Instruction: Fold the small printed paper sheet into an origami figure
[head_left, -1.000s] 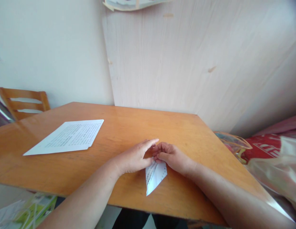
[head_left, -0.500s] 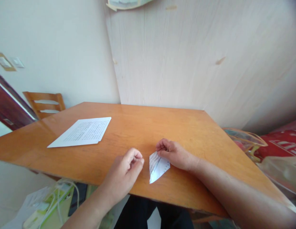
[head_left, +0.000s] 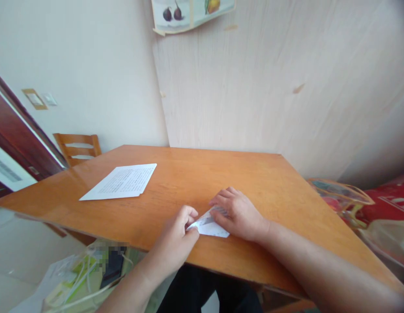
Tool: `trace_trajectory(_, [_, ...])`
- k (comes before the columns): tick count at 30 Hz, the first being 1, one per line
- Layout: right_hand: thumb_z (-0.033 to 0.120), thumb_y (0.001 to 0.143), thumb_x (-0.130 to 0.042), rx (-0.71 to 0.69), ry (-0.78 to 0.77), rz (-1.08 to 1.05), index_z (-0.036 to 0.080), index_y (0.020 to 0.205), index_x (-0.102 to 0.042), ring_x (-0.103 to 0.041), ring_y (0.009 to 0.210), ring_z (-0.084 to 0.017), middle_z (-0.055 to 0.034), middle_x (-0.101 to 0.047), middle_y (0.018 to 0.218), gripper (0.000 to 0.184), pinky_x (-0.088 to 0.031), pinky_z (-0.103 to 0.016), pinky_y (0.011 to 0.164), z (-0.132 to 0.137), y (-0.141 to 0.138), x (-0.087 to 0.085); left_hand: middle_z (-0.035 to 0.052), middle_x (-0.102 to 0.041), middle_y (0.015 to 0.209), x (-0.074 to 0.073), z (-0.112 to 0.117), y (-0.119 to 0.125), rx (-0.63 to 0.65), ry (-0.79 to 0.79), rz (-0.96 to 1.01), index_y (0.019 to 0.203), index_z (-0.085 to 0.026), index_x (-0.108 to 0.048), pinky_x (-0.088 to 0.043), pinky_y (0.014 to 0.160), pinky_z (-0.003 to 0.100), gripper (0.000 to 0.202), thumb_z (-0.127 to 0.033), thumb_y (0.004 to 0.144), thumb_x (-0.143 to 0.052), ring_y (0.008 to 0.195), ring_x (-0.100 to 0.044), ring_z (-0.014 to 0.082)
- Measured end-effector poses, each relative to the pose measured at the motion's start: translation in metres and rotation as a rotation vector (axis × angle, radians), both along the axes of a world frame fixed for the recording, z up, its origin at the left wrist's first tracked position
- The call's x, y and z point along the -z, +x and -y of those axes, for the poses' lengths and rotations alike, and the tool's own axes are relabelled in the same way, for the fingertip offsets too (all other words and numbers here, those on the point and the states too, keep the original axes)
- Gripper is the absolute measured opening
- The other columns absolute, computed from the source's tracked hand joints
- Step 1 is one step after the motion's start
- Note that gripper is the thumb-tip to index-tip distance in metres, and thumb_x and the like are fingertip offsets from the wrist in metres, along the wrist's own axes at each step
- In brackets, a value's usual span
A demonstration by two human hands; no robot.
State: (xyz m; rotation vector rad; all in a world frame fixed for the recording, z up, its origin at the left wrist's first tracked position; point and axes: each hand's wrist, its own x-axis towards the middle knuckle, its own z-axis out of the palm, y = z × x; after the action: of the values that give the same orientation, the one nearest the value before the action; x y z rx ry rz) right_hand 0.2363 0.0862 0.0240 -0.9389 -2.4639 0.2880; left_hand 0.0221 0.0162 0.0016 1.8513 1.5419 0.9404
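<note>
A small folded sheet of printed paper lies near the front edge of the wooden table, its narrow point turned to the left. My left hand pinches that pointed tip between thumb and fingers. Over the paper's right part rests my right hand, the thumb pressing on its upper face and the fingers curled along the far side. The right hand hides part of the folds.
The wooden table reaches to the wall. Printed sheets lie at its left, with a wooden chair behind. Bags stand beyond the right edge. Below the left front edge are cables and papers.
The folded paper has turned so its point faces left instead of toward me. My left hand, apart from it before, has taken its tip. The right hand now lies flatter over it.
</note>
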Motion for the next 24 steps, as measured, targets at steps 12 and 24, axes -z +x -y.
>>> trace_trajectory(12, [0.032,0.100,-0.049,0.207,0.004,0.176,0.021,0.094,-0.073,-0.066,0.079,-0.023,-0.0078,-0.075,0.084,0.027,-0.035,-0.036,0.077,-0.002,-0.007,-0.002,0.0024,-0.065,0.094,-0.001,-0.050,0.018,0.006,0.021,0.121,0.101,-0.019,-0.056,-0.049,0.080,0.032,0.013,-0.025,0.090,-0.056,0.088,-0.064,0.0191])
trace_trajectory(24, [0.021,0.095,-0.054,0.202,0.069,0.197,0.020,0.092,-0.070,-0.065,0.080,-0.019,-0.0039,-0.073,0.084,0.015,-0.033,-0.032,0.077,-0.001,-0.007,0.002,0.0032,-0.070,0.086,0.003,-0.053,0.023,-0.028,0.025,0.109,0.081,-0.019,-0.064,-0.046,0.077,0.030,0.017,-0.028,0.091,-0.052,0.082,-0.063,0.0202])
